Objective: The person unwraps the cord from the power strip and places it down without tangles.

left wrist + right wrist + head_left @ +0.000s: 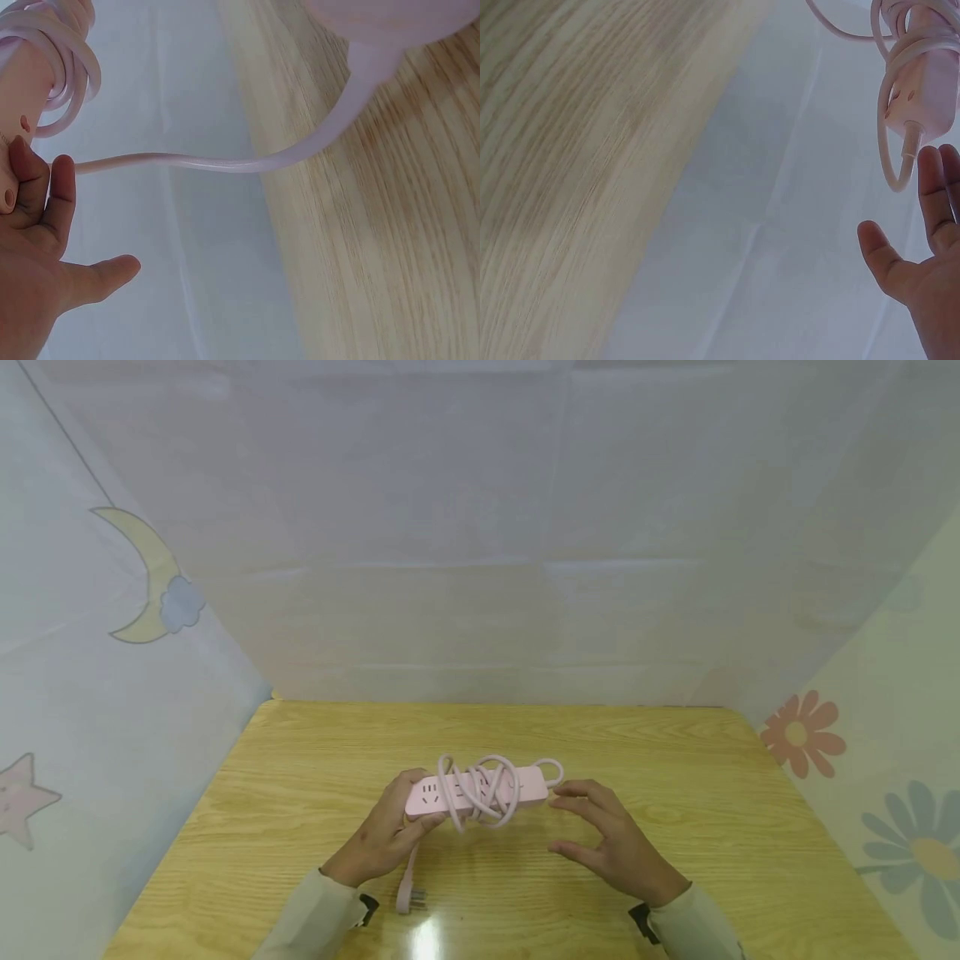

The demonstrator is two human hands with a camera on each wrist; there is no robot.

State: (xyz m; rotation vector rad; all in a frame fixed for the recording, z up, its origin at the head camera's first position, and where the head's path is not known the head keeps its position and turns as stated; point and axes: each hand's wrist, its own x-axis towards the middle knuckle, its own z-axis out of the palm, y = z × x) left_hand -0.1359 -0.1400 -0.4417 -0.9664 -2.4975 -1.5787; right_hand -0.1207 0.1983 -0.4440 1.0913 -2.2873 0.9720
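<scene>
A pink power strip [429,798] is held up over the table, with its own pale pink cord [512,793] wound in loose loops around its middle. My left hand [381,837] grips the strip's left end, thumb on the near side and fingers at the far side. From that end the plug [405,896] hangs on a short length of cord, prongs pointing right; it looms large in the left wrist view [397,19]. My right hand [613,843] is beside the strip's right end, thumb and fingers spread, fingertips right at the small cord loop there.
Underneath is a wood-grain table [315,752]. A pale sheet [450,527] hangs behind it, and printed sheets stand at both sides, with a moon [153,577] on the left and flowers [802,735] on the right.
</scene>
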